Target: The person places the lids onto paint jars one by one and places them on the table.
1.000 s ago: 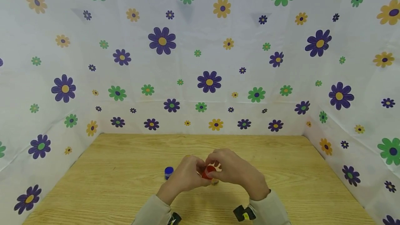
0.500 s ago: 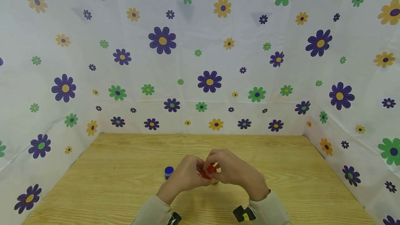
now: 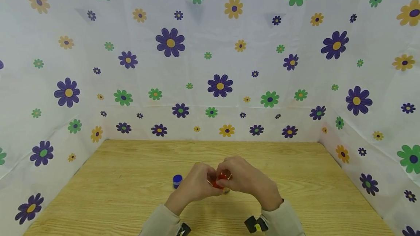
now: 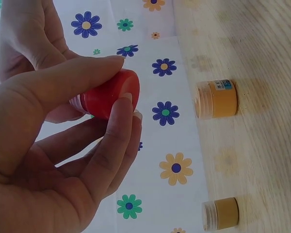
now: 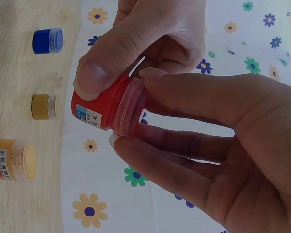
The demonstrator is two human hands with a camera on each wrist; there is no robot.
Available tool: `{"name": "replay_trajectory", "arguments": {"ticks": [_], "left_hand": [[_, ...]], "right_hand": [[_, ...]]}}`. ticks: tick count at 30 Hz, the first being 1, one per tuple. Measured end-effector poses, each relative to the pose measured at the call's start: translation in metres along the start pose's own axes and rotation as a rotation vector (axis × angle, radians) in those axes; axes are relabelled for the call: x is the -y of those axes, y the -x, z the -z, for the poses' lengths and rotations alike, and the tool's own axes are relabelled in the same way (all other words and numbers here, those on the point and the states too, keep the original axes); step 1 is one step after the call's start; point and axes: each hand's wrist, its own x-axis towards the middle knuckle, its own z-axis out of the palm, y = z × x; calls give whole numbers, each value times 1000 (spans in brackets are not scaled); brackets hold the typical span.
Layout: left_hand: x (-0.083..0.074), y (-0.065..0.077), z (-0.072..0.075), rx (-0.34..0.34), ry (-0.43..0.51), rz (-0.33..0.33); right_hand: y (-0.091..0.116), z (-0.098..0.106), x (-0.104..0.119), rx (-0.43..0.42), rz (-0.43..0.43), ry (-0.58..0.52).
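Observation:
Both hands meet on a small red paint jar, held up off the table with its clear ribbed lid (image 5: 129, 107) toward my right hand. Thumb and fingers of my left hand (image 3: 197, 182) grip the body of the red paint jar (image 5: 117, 94), which bears a white and blue label. My right hand (image 3: 244, 178) pinches the lid's edge between thumb and fingertips. In the head view the hands cover much of the jar. From the left wrist, the rounded red base faces outward, between my left thumb and fingers.
On the wooden table (image 3: 131, 199) stand a blue paint jar (image 3: 177, 181), a mustard jar (image 5: 40, 107) and an orange-yellow jar (image 5: 4, 159), all lidded. Flower-printed white cloth (image 3: 210, 65) walls the table at the back and sides.
My right fingers have shifted and turned round the lid, spreading and closing up again. The left hand keeps the red paint jar in nearly the same place.

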Motion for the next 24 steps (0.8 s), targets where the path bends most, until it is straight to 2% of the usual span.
{"name": "replay_trajectory", "arguments": {"ticks": [7, 12, 18, 24], "left_hand": [[0, 0, -1, -5, -9, -13], [0, 1, 1, -2, -13, 6], [0, 1, 2, 2, -17, 28], [1, 2, 2, 0, -1, 15]], "right_hand": [[-1, -1, 0, -5, -17, 25], [0, -1, 0, -13, -14, 11], [2, 1, 1, -29, 26, -12], [2, 0, 1, -7, 67, -40]]}}
